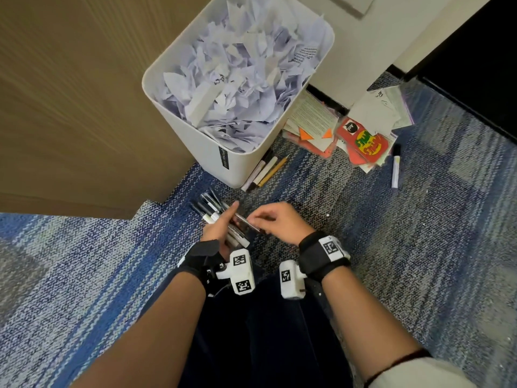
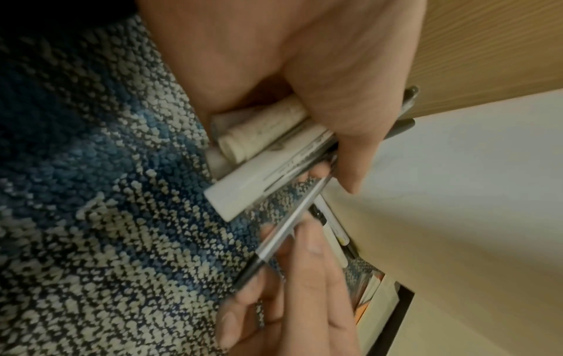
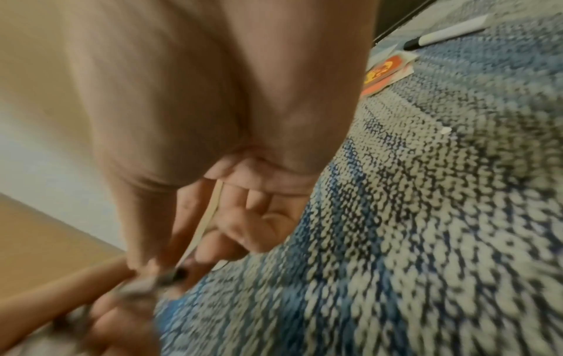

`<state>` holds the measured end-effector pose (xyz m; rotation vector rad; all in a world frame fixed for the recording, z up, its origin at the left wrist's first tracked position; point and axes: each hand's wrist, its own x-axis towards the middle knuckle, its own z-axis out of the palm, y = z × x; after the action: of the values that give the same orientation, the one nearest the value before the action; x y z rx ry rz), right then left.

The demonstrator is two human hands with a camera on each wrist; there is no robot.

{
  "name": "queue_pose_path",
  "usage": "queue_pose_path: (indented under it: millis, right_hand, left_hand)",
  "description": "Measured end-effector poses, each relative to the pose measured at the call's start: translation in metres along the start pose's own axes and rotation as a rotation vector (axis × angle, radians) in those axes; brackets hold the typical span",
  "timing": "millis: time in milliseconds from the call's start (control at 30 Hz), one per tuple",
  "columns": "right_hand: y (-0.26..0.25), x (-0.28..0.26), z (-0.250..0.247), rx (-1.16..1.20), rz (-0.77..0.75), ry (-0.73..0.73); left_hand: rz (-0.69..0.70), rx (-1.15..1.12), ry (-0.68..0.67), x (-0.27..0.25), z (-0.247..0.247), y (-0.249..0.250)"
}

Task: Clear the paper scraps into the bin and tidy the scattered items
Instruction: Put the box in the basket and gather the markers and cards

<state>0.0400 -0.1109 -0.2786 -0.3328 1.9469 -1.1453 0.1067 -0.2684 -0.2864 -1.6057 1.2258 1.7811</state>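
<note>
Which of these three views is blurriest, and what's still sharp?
Right wrist view is blurriest: the right hand and carpet smear. Left wrist view is dim but shows the bundle of pens clearly. Head view is sharpest, the bin slightly bowed.

Carpet (image 1: pixel 363 247): bin (image 1: pixel 207 152), pens (image 1: pixel 264 172), cards (image 1: pixel 361 141), marker (image 1: pixel 395 168).

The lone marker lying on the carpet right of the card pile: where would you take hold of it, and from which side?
Probably at the middle of the white barrel of the marker, coming from above with fingers across its width. It lies flat on the carpet, black cap toward the card pile, both long sides free. The right hand is nearer, though it now pinches a pen.
</note>
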Motion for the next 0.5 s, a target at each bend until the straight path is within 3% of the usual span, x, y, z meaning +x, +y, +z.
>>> queue_pose_path:
  millis: [167, 300, 400, 500]
  right_hand:
    - [0.012, 0.048, -0.050, -0.209, 0.137, 0.285]
    - [0.014, 0.075, -0.059, -0.384, 0.198, 0.242]
    - [0.018, 0.081, -0.053, -0.507, 0.195, 0.338]
    - [0.019, 0.081, -0.044, -0.486, 0.229, 0.418]
  left_hand:
    - [-0.048, -0.159, -0.074, 0.002, -0.010, 0.008]
    - [0.014, -0.295, -0.061, 0.011, -0.013, 0.003]
    - [0.007, -0.233, 0.035, 0.014, -0.013, 0.001]
    - [-0.001, -0.277, 0.040, 0.023, -0.014, 0.000]
